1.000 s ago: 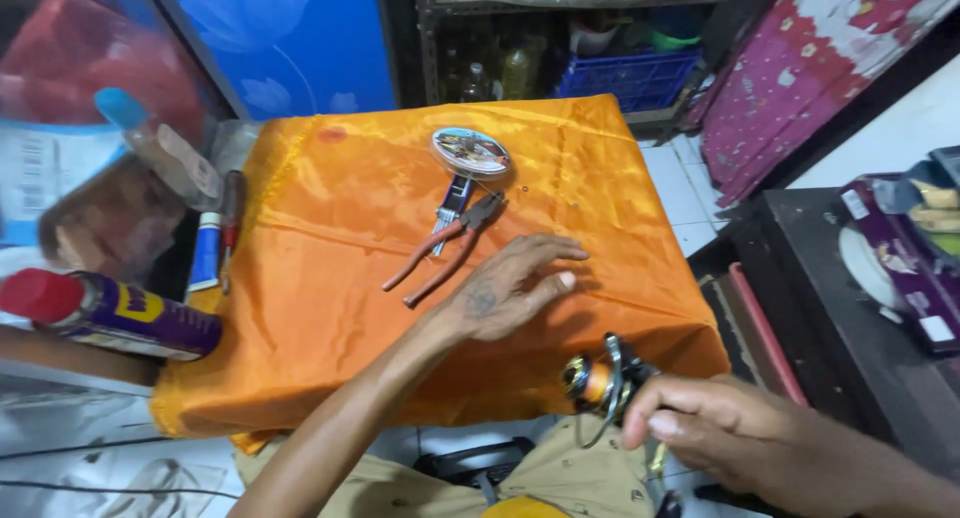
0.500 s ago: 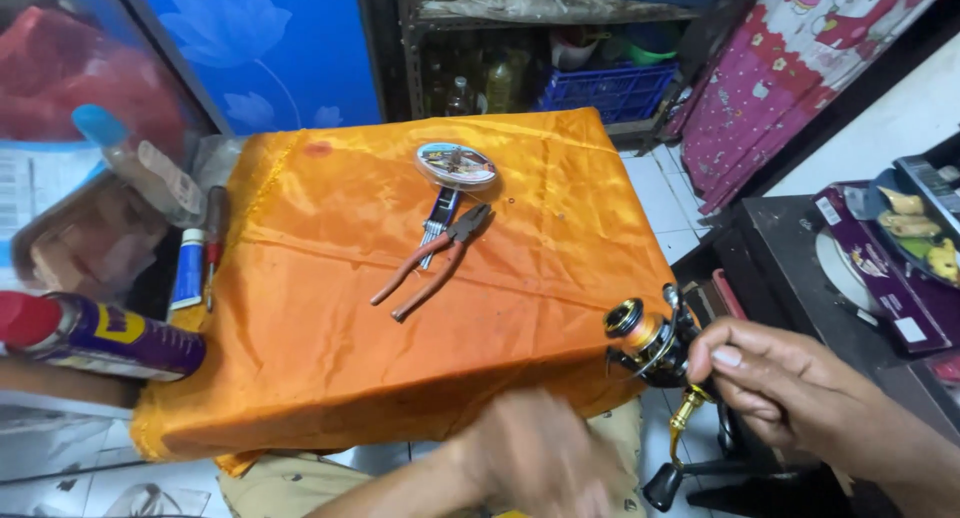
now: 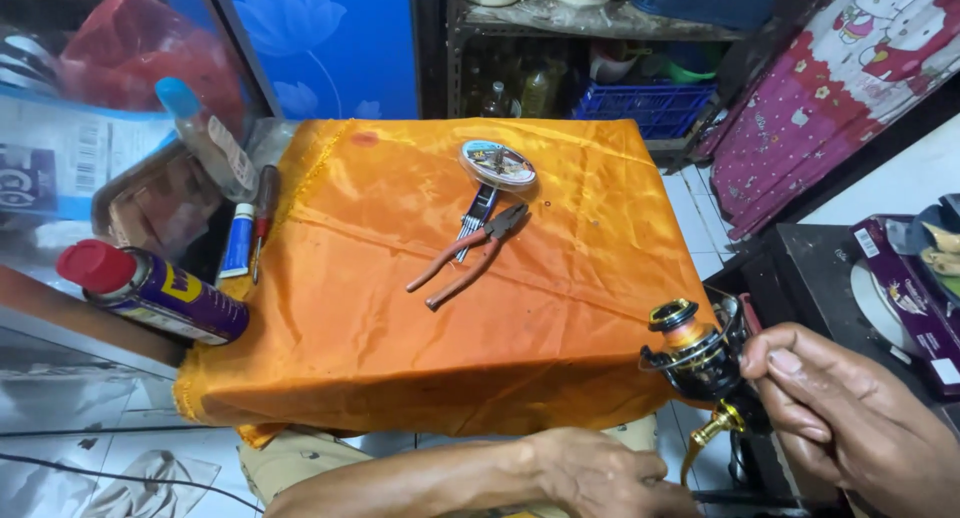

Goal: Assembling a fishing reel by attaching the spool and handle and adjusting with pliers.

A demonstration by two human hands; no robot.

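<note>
My right hand grips a black and gold fishing reel with orange line on its spool, held off the right front corner of the table. My left hand is low in front of the table's near edge, fingers curled; what it holds is hidden. On the orange cloth covering the table lie pliers with reddish handles, a small comb-like tool and a round spool of line.
A spray can with a red cap lies at the left edge, beside a small tube and a screwdriver. A plastic bottle leans at the left. Shelves with a blue crate stand behind; a dark cabinet is at the right.
My left hand has left the cloth and dropped below the table's front edge. My right hand has brought the reel up and to the right of the table corner.
</note>
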